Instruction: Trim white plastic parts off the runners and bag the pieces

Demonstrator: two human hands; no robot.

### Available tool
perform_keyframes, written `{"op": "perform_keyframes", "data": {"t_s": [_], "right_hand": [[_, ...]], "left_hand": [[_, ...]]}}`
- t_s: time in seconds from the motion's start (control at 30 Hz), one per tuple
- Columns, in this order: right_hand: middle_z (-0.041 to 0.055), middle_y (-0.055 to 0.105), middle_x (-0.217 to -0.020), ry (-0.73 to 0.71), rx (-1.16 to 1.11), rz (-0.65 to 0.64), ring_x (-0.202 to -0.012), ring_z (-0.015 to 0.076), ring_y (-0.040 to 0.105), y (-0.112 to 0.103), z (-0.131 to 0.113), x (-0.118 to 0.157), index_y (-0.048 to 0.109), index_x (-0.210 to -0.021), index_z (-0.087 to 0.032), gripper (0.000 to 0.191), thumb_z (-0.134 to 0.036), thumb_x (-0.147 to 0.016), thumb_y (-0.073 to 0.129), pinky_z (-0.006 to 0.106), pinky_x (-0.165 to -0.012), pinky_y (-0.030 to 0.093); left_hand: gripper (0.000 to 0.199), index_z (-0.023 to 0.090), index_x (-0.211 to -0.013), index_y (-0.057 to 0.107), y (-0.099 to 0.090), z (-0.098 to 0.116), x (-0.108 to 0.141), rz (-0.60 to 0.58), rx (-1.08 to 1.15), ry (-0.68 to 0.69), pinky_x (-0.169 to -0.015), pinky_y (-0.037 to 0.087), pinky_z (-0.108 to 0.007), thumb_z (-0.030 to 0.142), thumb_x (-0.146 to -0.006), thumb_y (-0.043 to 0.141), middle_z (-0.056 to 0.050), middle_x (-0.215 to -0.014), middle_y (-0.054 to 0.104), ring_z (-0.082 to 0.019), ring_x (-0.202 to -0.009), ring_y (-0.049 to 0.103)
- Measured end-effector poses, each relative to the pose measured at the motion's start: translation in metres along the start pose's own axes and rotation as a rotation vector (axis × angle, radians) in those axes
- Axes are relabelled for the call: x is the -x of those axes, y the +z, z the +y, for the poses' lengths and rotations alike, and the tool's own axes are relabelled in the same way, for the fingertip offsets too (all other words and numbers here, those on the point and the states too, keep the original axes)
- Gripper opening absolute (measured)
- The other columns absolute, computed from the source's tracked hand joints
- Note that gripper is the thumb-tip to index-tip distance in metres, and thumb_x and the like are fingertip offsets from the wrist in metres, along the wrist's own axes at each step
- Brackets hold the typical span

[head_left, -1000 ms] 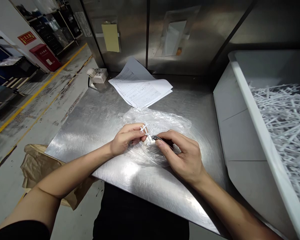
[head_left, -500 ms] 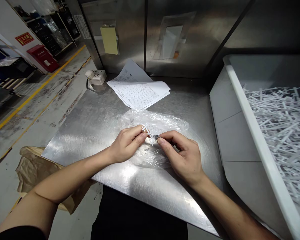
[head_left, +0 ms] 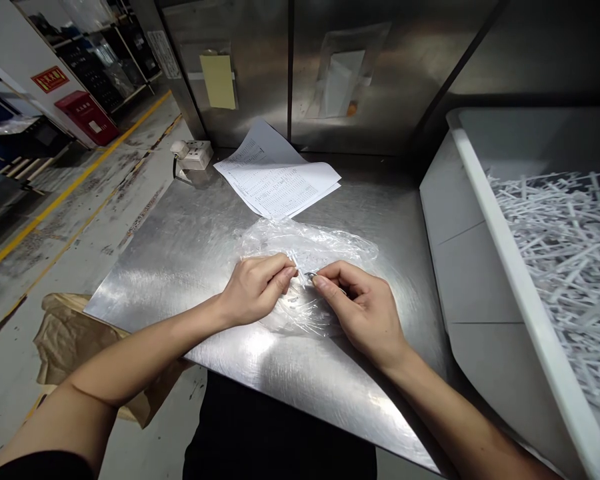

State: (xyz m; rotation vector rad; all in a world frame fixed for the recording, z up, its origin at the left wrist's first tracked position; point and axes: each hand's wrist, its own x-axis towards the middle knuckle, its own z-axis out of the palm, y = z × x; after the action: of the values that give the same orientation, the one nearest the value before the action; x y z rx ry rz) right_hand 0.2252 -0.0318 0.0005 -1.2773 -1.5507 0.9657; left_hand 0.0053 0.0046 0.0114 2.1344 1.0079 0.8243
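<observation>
My left hand (head_left: 255, 288) is closed in a pinch on a small white branched plastic piece (head_left: 301, 276), whose thin arms stick out past the fingertips. Between thumb and forefinger of my right hand (head_left: 365, 310) is a small dark metal piece (head_left: 310, 275) with a curved edge, held against the white piece or very close to it. Its exact kind is too small to make out. Both hands are just above a crumpled clear plastic bag (head_left: 330, 241) lying on the metal table (head_left: 165, 260). A few tiny bits show on the bag.
To the right stands a large white bin (head_left: 500, 247) heaped with white branched plastic pieces (head_left: 570, 253). Printed sheets (head_left: 280, 177) and a power socket (head_left: 198, 155) lie toward the back wall. Brown paper (head_left: 75, 340) is beside the table's left edge.
The white piece has turned a little in my left fingers, and less of its upper end shows. The metal piece in my right hand has tilted and shifted slightly left.
</observation>
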Motion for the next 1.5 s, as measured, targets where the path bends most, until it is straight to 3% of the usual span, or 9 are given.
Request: {"op": "perform_keyframes", "data": {"t_s": [0.27,0.53,0.67,0.83,1.07,1.17,1.27,1.33,1.5], "right_hand": [[-0.0015,0.068,-0.073,-0.145,0.079,0.072,-0.062,0.0141,0.056,0.003,-0.002,0.003,0.070,-0.088,-0.021,0.017,-0.031,-0.102,0.068,0.030,-0.059,0.043],[-0.0008,0.071,-0.076,-0.258,0.156,0.178,-0.062,0.0150,0.060,0.002,-0.004,0.007,0.072,-0.094,-0.023,0.010,-0.026,-0.103,0.068,0.031,-0.057,0.046],[-0.0012,0.072,-0.079,-0.258,0.161,0.273,-0.064,0.0146,0.060,0.000,-0.006,0.005,0.072,-0.098,-0.024,0.005,-0.024,-0.102,0.070,0.031,-0.060,0.049],[-0.0008,0.073,-0.080,-0.261,0.169,0.282,-0.066,0.0149,0.062,0.001,-0.005,0.003,0.072,-0.098,-0.024,0.005,-0.025,-0.103,0.070,0.031,-0.062,0.051],[0.0028,0.074,-0.085,-0.358,0.241,0.375,-0.069,0.0187,0.064,-0.005,-0.009,0.004,0.073,-0.105,-0.025,0.004,-0.024,-0.103,0.070,0.036,-0.063,0.054],[0.0090,0.076,-0.109,-0.508,0.296,0.360,-0.084,0.0219,0.069,-0.011,-0.013,0.002,0.073,-0.112,-0.026,0.013,-0.019,-0.101,0.072,0.038,-0.067,0.056],[0.0129,0.074,-0.132,-0.539,0.328,0.265,-0.101,0.0256,0.074,-0.014,-0.015,0.000,0.072,-0.111,-0.026,0.012,-0.018,-0.102,0.070,0.039,-0.073,0.060],[0.0113,0.077,-0.127,-0.520,0.312,0.177,-0.101,0.0249,0.076,-0.014,-0.015,0.000,0.071,-0.112,-0.025,0.012,-0.018,-0.104,0.067,0.039,-0.077,0.061],[0.0036,0.079,-0.094,-0.494,0.438,0.096,-0.074,0.0183,0.072,-0.009,-0.010,0.001,0.069,-0.108,-0.022,0.004,-0.021,-0.105,0.067,0.034,-0.069,0.054]], "left_hand": [[0.026,0.019,-0.091,0.062,0.000,-0.003,0.000,0.014,-0.028,0.012,-0.070,0.047,-0.027,0.028,-0.111,0.050,0.002,-0.074,0.067,-0.012,-0.068,0.064],[0.020,0.021,-0.086,0.060,-0.001,-0.002,0.001,0.141,-0.573,0.495,-0.062,0.035,-0.035,0.015,-0.103,0.050,-0.002,-0.071,0.063,-0.017,-0.065,0.052],[0.018,0.020,-0.086,0.061,-0.004,-0.002,0.000,0.092,-0.652,0.540,-0.060,0.034,-0.036,0.013,-0.099,0.051,-0.001,-0.070,0.061,-0.018,-0.065,0.050],[0.021,0.019,-0.083,0.061,-0.002,-0.004,-0.002,-0.012,-0.620,0.593,-0.060,0.037,-0.035,0.015,-0.100,0.049,-0.001,-0.070,0.061,-0.017,-0.064,0.050],[0.027,0.020,-0.082,0.062,-0.002,0.001,-0.002,0.003,-0.588,0.612,-0.058,0.038,-0.034,0.018,-0.104,0.048,0.000,-0.067,0.061,-0.016,-0.061,0.052],[0.023,0.019,-0.088,0.066,-0.004,0.005,-0.001,0.024,-0.487,0.627,-0.060,0.043,-0.034,0.019,-0.105,0.050,-0.003,-0.076,0.070,-0.017,-0.066,0.060],[0.019,0.018,-0.099,0.069,-0.006,0.006,-0.001,0.040,-0.350,0.548,-0.069,0.054,-0.034,0.020,-0.106,0.051,-0.009,-0.100,0.080,-0.020,-0.084,0.072],[0.020,0.018,-0.103,0.069,-0.006,0.004,0.000,0.051,-0.307,0.463,-0.076,0.059,-0.034,0.021,-0.107,0.050,-0.011,-0.111,0.080,-0.021,-0.094,0.076],[0.022,0.018,-0.105,0.070,-0.003,-0.003,0.000,0.058,-0.314,0.320,-0.090,0.063,-0.037,0.023,-0.109,0.048,-0.011,-0.116,0.080,-0.023,-0.104,0.078]]}}
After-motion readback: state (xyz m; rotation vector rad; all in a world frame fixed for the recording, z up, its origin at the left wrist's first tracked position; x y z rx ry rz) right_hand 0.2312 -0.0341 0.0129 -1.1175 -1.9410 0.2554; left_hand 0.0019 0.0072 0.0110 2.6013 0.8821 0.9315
